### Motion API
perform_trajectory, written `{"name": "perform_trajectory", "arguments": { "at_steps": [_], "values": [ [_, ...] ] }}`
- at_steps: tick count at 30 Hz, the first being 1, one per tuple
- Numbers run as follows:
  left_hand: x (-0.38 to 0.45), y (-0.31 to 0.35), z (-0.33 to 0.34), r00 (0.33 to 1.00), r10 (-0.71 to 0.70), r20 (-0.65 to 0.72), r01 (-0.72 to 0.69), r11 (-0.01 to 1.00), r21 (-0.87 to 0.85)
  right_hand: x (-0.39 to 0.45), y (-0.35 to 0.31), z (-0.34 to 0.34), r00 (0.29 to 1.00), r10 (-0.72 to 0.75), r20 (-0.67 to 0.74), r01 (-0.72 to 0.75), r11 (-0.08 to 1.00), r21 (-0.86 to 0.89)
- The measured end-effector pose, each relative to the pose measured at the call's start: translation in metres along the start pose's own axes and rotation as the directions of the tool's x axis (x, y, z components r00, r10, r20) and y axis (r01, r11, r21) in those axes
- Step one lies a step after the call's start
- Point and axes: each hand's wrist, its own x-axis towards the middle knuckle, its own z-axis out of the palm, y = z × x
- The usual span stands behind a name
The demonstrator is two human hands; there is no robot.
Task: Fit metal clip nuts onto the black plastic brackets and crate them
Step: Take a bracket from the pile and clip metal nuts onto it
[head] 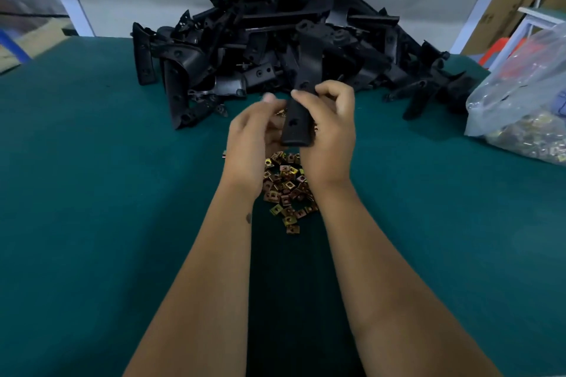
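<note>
Both forearms reach out over the green table (92,162), wrists close together. The right hand (329,135) is curled round a black bracket (301,113), thumb and fingers clamped on its sides, bracket tilted upward. The left hand (254,138) is blurred beside it, fingertips touching the bracket's edge; whether it pinches anything, I cannot tell. Clip nuts (286,190) lie scattered under the wrists, bracket pile (275,40) beyond the knuckles

The tabletop (92,162) is plain dark teal. The heaped brackets (275,40) are matt black, like the bracket (298,119) held up. The loose clip nuts (284,190) are brassy yellow with brown patches. The bag (520,101) is clear, holding yellowish metal.
</note>
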Motion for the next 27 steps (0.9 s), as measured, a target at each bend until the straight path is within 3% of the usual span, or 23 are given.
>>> {"name": "perform_trajectory", "arguments": {
  "at_steps": [4, 7, 10, 12, 14, 15, 17, 20, 22, 24, 26, 27],
  "values": [
    [0.001, 0.0, -0.005, 0.999, -0.001, 0.032, 0.002, 1.0, -0.026, 0.0, 0.0, -0.008, 0.997, -0.045, 0.067, 0.047, 0.999, -0.025],
    [0.002, -0.001, -0.007, 0.999, 0.013, 0.045, -0.015, 0.999, 0.043, 0.003, 0.002, -0.015, 0.988, 0.129, 0.085, -0.129, 0.992, -0.002],
    [0.003, -0.003, -0.009, 1.0, 0.01, 0.002, -0.01, 0.987, 0.157, 0.004, 0.007, -0.019, 0.948, 0.313, 0.046, -0.306, 0.944, -0.121],
    [0.004, -0.004, -0.011, 1.0, -0.009, -0.024, 0.013, 0.988, 0.152, 0.007, 0.006, -0.021, 0.902, 0.429, -0.04, -0.426, 0.902, 0.068],
    [0.007, -0.002, -0.013, 0.993, -0.058, -0.1, 0.068, 0.992, 0.103, 0.01, 0.004, -0.024, 0.817, 0.568, -0.103, -0.502, 0.786, 0.361],
    [0.009, -0.001, -0.014, 0.984, -0.091, -0.151, 0.101, 0.993, 0.057, 0.011, 0.006, -0.026, 0.774, 0.624, -0.103, -0.537, 0.734, 0.415],
    [0.011, 0.002, -0.018, 0.964, -0.131, -0.231, 0.127, 0.991, -0.034, 0.01, 0.013, -0.03, 0.72, 0.693, -0.042, -0.651, 0.695, 0.307],
    [0.013, 0.004, -0.024, 0.929, -0.139, -0.342, 0.107, 0.988, -0.112, 0.008, 0.03, -0.035, 0.681, 0.724, 0.114, -0.722, 0.689, -0.062],
    [0.014, 0.004, -0.03, 0.91, -0.126, -0.394, 0.105, 0.992, -0.074, 0.008, 0.033, -0.035, 0.686, 0.679, 0.261, -0.63, 0.734, -0.253],
    [0.016, 0.004, -0.034, 0.904, -0.082, -0.419, 0.103, 0.994, 0.026, 0.008, 0.031, -0.031, 0.697, 0.578, 0.425, -0.405, 0.806, -0.432],
    [0.014, 0.003, -0.035, 0.907, -0.024, -0.42, 0.085, 0.988, 0.127, 0.008, 0.029, -0.027, 0.698, 0.514, 0.499, -0.219, 0.817, -0.534],
    [0.012, 0.002, -0.035, 0.909, 0.009, -0.416, 0.068, 0.983, 0.169, 0.008, 0.029, -0.026, 0.704, 0.505, 0.499, -0.203, 0.817, -0.54]
  ]
}}
